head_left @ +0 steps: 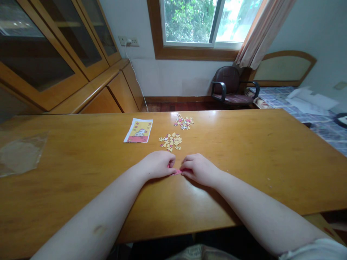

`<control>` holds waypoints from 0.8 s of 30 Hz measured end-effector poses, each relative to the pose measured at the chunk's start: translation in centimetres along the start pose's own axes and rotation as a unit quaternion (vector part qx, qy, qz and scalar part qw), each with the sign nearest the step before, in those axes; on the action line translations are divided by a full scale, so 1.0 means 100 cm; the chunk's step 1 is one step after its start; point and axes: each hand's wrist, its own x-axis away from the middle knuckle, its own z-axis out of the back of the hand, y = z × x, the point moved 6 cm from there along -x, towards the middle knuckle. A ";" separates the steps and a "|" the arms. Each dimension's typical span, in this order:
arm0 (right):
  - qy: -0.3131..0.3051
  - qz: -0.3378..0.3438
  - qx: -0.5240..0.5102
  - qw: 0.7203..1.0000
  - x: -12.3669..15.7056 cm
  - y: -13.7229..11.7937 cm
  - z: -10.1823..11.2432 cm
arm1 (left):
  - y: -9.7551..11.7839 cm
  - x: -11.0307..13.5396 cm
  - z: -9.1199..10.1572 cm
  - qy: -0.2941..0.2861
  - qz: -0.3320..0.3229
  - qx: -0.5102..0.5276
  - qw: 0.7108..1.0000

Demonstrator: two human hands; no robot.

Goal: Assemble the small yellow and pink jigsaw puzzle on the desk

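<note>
Pink jigsaw puzzle pieces [177, 172] lie low on the wooden table between my two hands. My left hand [160, 164] has its fingers closed on the left end of the pink strip. From the other side, my right hand [200, 168] pinches the strip's right end; its fingertips partly cover the pieces. Just beyond the hands is a loose pile of mostly yellow puzzle pieces [170, 141]. Farther back sits a second pile of pink and white pieces [184, 122]. To the left of the piles lies a picture card [139, 130] showing a white animal on yellow and pink.
The wooden table [81, 180] spans the view. A clear plastic bag [23, 153] lies at its left. Beyond the far edge stand an office chair [230, 85] and a bed [320, 104]. Glass-doored cabinets [67, 65] line the left, with a white cable [137, 74] hanging beside them.
</note>
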 end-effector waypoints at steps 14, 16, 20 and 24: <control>0.007 0.002 -0.006 1.000 0.000 0.000 -0.001 | 0.000 -0.001 -0.003 -0.003 -0.003 0.003 1.000; 0.008 0.001 -0.005 1.000 0.000 0.000 -0.001 | 0.001 -0.001 -0.004 -0.005 -0.001 0.006 1.000; 0.006 -0.004 0.005 1.000 -0.001 -0.001 -0.002 | 0.004 -0.001 -0.005 0.002 -0.006 0.001 1.000; 0.006 -0.002 0.014 1.000 -0.001 -0.003 -0.003 | 0.008 -0.001 -0.006 0.005 -0.014 -0.006 1.000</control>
